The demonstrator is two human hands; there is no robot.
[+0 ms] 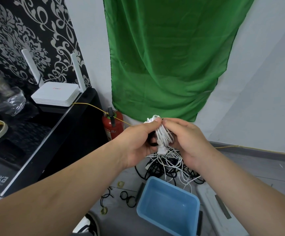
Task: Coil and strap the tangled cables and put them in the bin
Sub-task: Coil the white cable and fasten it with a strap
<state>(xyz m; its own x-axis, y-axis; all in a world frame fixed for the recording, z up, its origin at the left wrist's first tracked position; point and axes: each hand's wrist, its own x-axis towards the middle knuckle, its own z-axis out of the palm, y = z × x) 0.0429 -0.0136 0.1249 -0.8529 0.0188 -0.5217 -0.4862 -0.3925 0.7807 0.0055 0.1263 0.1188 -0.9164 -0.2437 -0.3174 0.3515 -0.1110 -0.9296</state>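
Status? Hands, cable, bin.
Left hand and right hand both grip white cable coil. Blue bin below, empty. Black and white cable tangle on floor beyond bin. Path to bin looks clear.

Router (55, 95), fire extinguisher (112, 127), green cloth (169, 57)

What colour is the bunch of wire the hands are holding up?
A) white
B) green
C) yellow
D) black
A: the cable bundle gripped between the left hand and the right hand is white, while the black cables lie in the tangle on the floor below.
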